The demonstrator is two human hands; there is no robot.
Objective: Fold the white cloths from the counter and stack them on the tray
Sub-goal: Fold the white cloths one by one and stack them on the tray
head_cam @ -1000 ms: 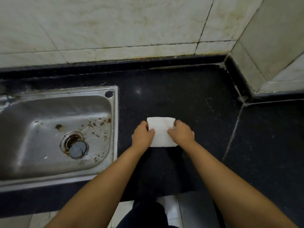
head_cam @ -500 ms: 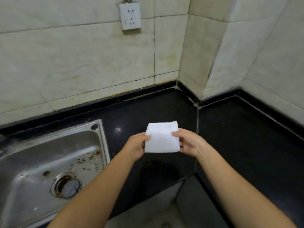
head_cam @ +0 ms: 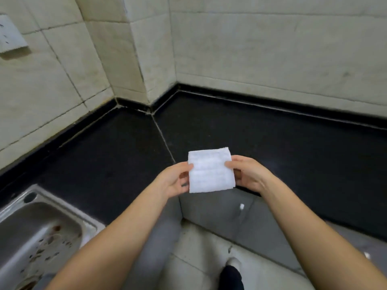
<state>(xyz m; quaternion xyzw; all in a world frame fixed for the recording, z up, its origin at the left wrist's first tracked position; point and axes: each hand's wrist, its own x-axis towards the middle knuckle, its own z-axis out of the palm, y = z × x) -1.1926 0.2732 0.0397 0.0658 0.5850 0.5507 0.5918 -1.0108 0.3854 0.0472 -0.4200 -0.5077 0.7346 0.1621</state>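
Observation:
A small folded white cloth [head_cam: 211,171] hangs in the air above the inner corner of the black counter [head_cam: 117,155]. My left hand [head_cam: 174,181] pinches its left edge and my right hand [head_cam: 247,174] pinches its right edge. The cloth is a neat square, held flat and facing me. No tray is in view.
A stained steel sink [head_cam: 37,235] is set into the counter at the lower left. The L-shaped counter wraps round a tiled wall corner [head_cam: 146,80]. A wall socket [head_cam: 10,38] sits at the upper left. Floor tiles and my foot [head_cam: 232,275] show below.
The cloth lay on the counter under both hands; both hands have lifted it. My view has swung right, so the sink has slid to the lower left.

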